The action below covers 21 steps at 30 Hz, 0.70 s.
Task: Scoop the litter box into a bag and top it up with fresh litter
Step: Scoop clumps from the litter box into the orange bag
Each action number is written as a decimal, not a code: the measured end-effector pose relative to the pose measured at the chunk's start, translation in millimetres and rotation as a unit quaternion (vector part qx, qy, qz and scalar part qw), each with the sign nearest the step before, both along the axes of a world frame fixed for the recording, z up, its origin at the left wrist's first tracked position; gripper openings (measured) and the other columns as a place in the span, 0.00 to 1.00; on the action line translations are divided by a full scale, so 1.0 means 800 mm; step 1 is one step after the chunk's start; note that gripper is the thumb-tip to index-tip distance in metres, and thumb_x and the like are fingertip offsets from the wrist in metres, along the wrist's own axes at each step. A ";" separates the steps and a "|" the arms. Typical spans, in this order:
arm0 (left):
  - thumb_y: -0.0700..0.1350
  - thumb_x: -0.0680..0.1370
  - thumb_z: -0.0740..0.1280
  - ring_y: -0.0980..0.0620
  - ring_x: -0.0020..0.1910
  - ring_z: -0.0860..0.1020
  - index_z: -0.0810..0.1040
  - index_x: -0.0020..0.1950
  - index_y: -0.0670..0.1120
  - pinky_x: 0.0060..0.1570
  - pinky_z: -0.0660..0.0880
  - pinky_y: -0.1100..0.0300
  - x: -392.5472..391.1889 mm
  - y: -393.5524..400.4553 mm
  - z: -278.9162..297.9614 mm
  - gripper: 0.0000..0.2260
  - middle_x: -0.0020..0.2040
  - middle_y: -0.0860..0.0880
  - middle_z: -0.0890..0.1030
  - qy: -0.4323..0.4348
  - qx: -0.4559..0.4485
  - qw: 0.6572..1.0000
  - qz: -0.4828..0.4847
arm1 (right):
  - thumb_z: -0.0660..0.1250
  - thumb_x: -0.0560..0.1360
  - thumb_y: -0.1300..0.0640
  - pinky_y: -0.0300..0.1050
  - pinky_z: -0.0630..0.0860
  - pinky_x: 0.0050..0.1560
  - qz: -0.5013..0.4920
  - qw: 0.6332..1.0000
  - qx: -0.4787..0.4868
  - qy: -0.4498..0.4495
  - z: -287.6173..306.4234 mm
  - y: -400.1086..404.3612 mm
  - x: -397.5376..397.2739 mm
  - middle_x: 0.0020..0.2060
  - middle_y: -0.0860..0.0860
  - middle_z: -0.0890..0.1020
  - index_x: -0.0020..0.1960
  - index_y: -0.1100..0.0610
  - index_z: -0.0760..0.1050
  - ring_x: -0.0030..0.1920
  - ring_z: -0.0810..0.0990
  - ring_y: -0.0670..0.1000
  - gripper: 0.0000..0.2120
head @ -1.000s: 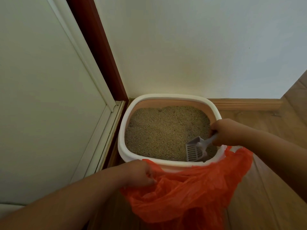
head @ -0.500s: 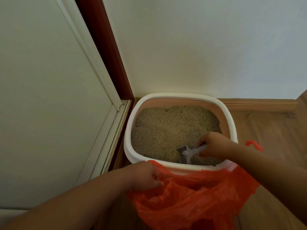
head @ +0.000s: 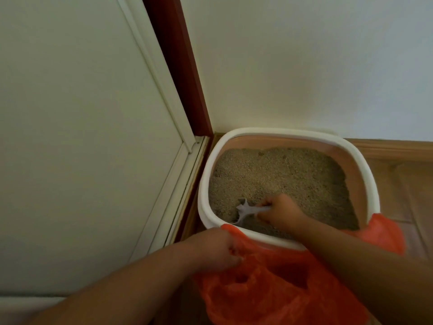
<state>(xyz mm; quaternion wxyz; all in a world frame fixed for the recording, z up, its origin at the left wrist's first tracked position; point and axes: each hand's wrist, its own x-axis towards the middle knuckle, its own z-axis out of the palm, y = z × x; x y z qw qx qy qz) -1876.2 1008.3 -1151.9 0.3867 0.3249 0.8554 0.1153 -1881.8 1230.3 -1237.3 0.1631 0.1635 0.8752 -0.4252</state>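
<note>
Both hands are busy: the right hand (head: 280, 211) grips the grey scoop (head: 246, 211), its blade dug into the litter at the near-left corner of the litter box (head: 365, 165), while the left hand (head: 214, 248) pinches the orange bag (head: 281, 292) open just below the rim. This looks like the scooping step; next, lift level and tip into the bag.

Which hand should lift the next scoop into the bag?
Right hand: it grips the grey plastic scoop, dug into the litter. Left hand holds the orange plastic bag open.
</note>
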 end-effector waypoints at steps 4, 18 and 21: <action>0.52 0.82 0.67 0.56 0.53 0.80 0.81 0.64 0.58 0.48 0.70 0.66 -0.001 -0.006 -0.002 0.11 0.57 0.52 0.84 -0.008 -0.007 1.000 0.025 | 0.77 0.71 0.65 0.37 0.77 0.33 -0.090 0.986 -0.139 -0.014 -0.007 -0.003 -0.006 0.43 0.57 0.86 0.51 0.56 0.84 0.38 0.83 0.49 0.11; 0.55 0.81 0.67 0.55 0.46 0.80 0.85 0.53 0.52 0.48 0.76 0.60 0.010 0.015 -0.002 0.10 0.50 0.50 0.85 0.036 -0.024 0.999 0.010 | 0.74 0.72 0.69 0.43 0.82 0.46 -0.207 0.903 -0.377 0.011 0.024 0.074 0.028 0.53 0.58 0.85 0.61 0.59 0.81 0.48 0.86 0.53 0.18; 0.54 0.81 0.67 0.56 0.41 0.78 0.82 0.45 0.52 0.43 0.72 0.62 0.011 0.025 -0.001 0.10 0.47 0.49 0.84 0.051 -0.020 0.999 0.002 | 0.73 0.73 0.68 0.43 0.81 0.41 -0.248 0.892 -0.378 0.021 0.046 0.101 0.045 0.53 0.56 0.85 0.60 0.57 0.80 0.46 0.84 0.52 0.17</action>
